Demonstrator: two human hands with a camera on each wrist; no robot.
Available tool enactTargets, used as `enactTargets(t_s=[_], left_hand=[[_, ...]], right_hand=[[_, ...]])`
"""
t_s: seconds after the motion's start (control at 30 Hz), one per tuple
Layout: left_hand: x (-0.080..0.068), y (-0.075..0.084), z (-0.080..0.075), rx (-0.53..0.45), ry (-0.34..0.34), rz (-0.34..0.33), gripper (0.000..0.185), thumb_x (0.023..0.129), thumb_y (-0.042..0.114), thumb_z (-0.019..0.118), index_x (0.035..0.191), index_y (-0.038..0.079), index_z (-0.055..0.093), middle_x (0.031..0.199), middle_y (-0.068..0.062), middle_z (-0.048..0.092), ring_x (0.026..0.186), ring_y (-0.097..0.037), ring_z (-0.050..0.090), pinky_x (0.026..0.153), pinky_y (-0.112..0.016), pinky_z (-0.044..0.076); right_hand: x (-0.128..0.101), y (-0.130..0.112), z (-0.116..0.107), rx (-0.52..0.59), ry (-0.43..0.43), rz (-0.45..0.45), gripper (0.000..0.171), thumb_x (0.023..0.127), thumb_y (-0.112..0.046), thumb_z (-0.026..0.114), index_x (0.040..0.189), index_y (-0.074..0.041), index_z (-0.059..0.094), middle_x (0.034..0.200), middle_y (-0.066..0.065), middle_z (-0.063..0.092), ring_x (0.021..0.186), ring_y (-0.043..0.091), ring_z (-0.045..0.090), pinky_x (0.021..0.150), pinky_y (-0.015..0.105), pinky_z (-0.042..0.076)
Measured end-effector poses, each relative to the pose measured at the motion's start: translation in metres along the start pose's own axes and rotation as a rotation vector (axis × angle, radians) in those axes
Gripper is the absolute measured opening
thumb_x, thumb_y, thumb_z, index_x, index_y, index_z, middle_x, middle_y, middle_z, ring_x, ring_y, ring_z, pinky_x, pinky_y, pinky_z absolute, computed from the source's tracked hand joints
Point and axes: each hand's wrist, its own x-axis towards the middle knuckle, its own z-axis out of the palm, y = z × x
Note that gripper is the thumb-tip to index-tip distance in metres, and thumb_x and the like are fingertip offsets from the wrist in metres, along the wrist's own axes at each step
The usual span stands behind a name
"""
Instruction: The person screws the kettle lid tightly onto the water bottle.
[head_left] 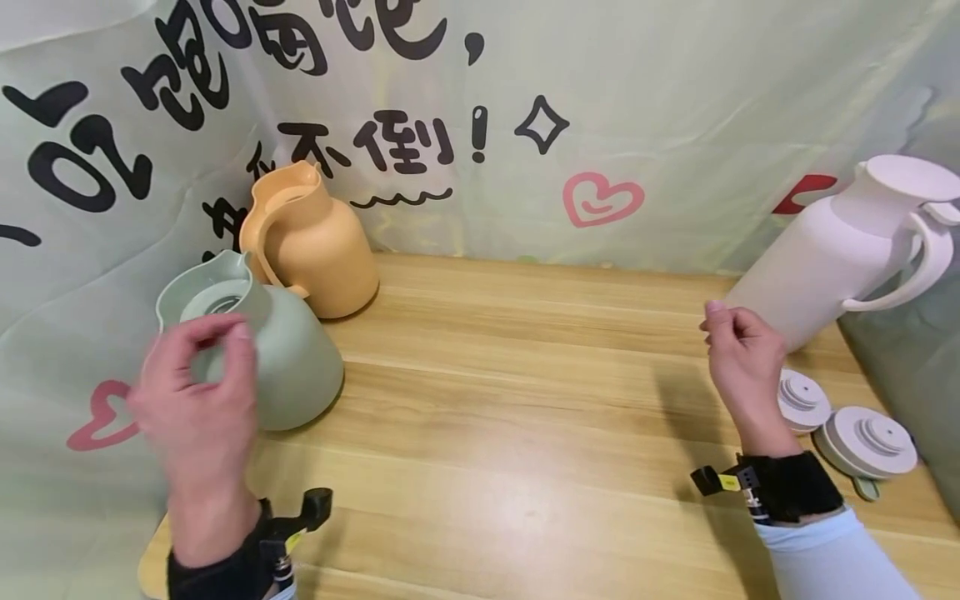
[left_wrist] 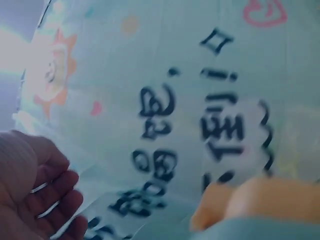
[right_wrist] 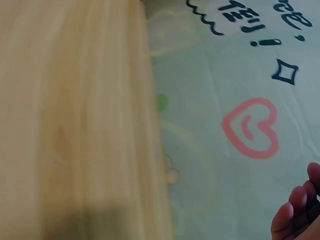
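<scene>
My left hand (head_left: pixel 198 400) is raised in front of the green thermos jug (head_left: pixel 296 358), with fingers loosely bent and nothing between them. In the head view it overlaps the jug's spout and side. The left wrist view shows the same relaxed fingers (left_wrist: pixel 62 192), with the green jug's rim (left_wrist: pixel 260 230) at the bottom. Behind stands an orange thermos jug (head_left: pixel 322 250), its top uncovered. Over on the right, my right hand (head_left: pixel 746 358) hangs above the table beside a tall white thermos jug (head_left: pixel 832 242). Its fingers are loosely curled and hold nothing.
Two round, pale jug lids (head_left: pixel 802 400) with stepped tops lie by my right wrist; a green tab (head_left: pixel 866 488) shows under the nearer one. The wooden table (head_left: pixel 487 400) meets a printed cloth backdrop (head_left: pixel 690 100) at the back and both sides.
</scene>
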Motion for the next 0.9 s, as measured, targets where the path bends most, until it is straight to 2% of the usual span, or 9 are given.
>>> enactTargets(t_s=[0.07,0.13,0.3,0.43,0.57,0.67,0.73,0.8,0.9], left_hand=[[0.005,0.000,-0.011,0.047,0.082,-0.078,0.017,0.086,0.017,0.069,0.100,0.008,0.075,0.092,0.014,0.067,0.094,0.006,0.054,0.091,-0.017,0.037],[0.008,-0.002,-0.020,0.117,0.097,-0.183,0.024,0.086,0.021,0.070,0.109,0.016,0.072,0.100,0.026,0.059,0.097,0.007,0.048,0.095,-0.022,0.030],[0.015,-0.026,-0.034,0.275,-0.057,-0.405,0.059,0.082,0.039,0.076,0.135,0.037,0.048,0.122,0.029,0.042,0.105,0.007,0.033,0.106,-0.037,0.015],[0.018,-0.055,-0.036,0.265,-0.150,-0.499,0.072,0.080,0.044,0.077,0.141,0.037,0.039,0.126,0.024,0.040,0.119,-0.005,0.042,0.113,-0.035,0.018],[0.019,-0.076,-0.032,0.120,-0.106,-0.576,0.064,0.079,0.038,0.081,0.135,0.033,0.050,0.121,0.020,0.051,0.114,-0.003,0.048,0.098,-0.018,0.032],[0.018,-0.084,-0.030,-0.108,-0.034,-0.651,0.052,0.077,0.030,0.084,0.123,0.023,0.059,0.110,0.010,0.060,0.088,0.001,0.061,0.082,-0.011,0.042],[0.017,-0.086,-0.029,-0.255,0.005,-0.711,0.048,0.075,0.026,0.085,0.114,0.017,0.061,0.095,0.003,0.063,0.067,-0.004,0.063,0.067,-0.013,0.048],[0.016,-0.088,-0.029,-0.331,0.029,-0.750,0.044,0.073,0.026,0.086,0.105,0.012,0.060,0.080,-0.002,0.062,0.049,-0.011,0.059,0.053,-0.017,0.048],[0.016,-0.087,-0.029,-0.329,0.029,-0.824,0.041,0.072,0.030,0.086,0.096,0.010,0.060,0.064,-0.003,0.054,0.046,-0.015,0.050,0.048,-0.021,0.043]], right_hand=[[-0.006,0.003,0.005,-0.020,-0.038,-0.006,0.047,0.095,-0.046,0.058,0.078,-0.003,0.067,0.062,-0.014,0.057,0.059,0.002,0.053,0.054,0.015,0.040],[-0.011,0.004,0.011,-0.034,-0.075,-0.019,0.046,0.095,-0.047,0.057,0.077,-0.005,0.067,0.064,-0.013,0.058,0.061,0.003,0.053,0.054,0.016,0.041],[-0.022,0.006,0.025,-0.055,-0.154,-0.053,0.046,0.095,-0.048,0.056,0.075,-0.008,0.067,0.067,-0.003,0.058,0.059,0.007,0.051,0.052,0.019,0.039],[-0.031,0.006,0.033,-0.056,-0.207,-0.057,0.045,0.096,-0.047,0.056,0.074,-0.009,0.067,0.068,0.001,0.058,0.058,0.009,0.051,0.051,0.021,0.040],[-0.038,0.007,0.038,-0.068,-0.261,-0.047,0.046,0.096,-0.048,0.054,0.073,-0.010,0.066,0.072,0.002,0.063,0.062,0.009,0.054,0.055,0.021,0.042],[-0.042,0.008,0.040,-0.075,-0.290,-0.033,0.049,0.096,-0.050,0.053,0.073,-0.009,0.066,0.075,0.006,0.065,0.064,0.010,0.055,0.055,0.023,0.043],[-0.044,0.009,0.041,-0.078,-0.296,-0.029,0.050,0.096,-0.051,0.052,0.075,-0.008,0.066,0.075,0.008,0.064,0.063,0.011,0.054,0.054,0.023,0.043],[-0.045,0.010,0.042,-0.080,-0.301,-0.031,0.051,0.096,-0.051,0.052,0.076,-0.007,0.067,0.074,0.011,0.064,0.062,0.012,0.054,0.053,0.024,0.043],[-0.047,0.012,0.043,-0.084,-0.312,-0.037,0.050,0.097,-0.050,0.052,0.077,-0.007,0.067,0.074,0.012,0.064,0.062,0.012,0.054,0.053,0.025,0.042]])
